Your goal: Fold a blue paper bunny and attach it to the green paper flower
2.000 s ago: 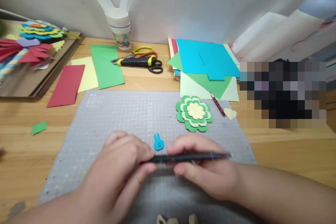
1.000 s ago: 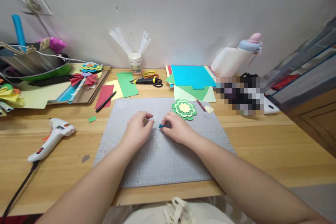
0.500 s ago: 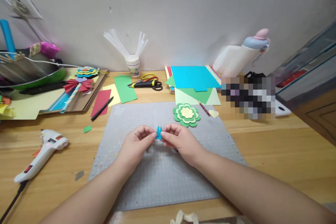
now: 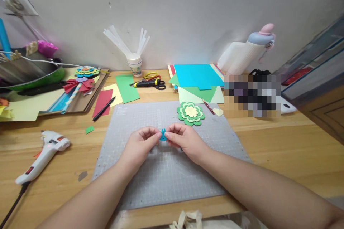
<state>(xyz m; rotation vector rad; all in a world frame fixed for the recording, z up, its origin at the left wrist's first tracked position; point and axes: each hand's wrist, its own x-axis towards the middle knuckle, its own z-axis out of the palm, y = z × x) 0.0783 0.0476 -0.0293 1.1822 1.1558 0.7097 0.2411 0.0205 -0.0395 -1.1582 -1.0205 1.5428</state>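
Observation:
A small blue paper cutout (image 4: 163, 135) is pinched between both hands, above the middle of the grey cutting mat (image 4: 161, 189). My left hand (image 4: 141, 143) grips its left side with thumb and fingertips. From the other side, my right hand (image 4: 186, 141) pinches the right edge; the curled fingers hide part of the piece. Dark marks show on its face, too small to read. Just beyond my right hand lies a layered green and yellow paper flower (image 4: 191, 113). A red pencil (image 4: 208, 107) and a pale yellow paper heart (image 4: 218, 112) rest right of the flower.
At left lie a white glue gun (image 4: 44, 155), a black pen (image 4: 104, 108) and a green scrap (image 4: 89, 129). Behind the mat are a utility knife (image 4: 146, 83), scissors (image 4: 160, 85), a cup (image 4: 134, 66) of white sticks and stacked coloured paper (image 4: 199, 76). A bottle (image 4: 252, 52) leans at right.
The two upright prongs on top of the blue cutout now look shorter and folded in between my fingers. Both hands keep their pinch in nearly the same place, while the view has shifted slightly.

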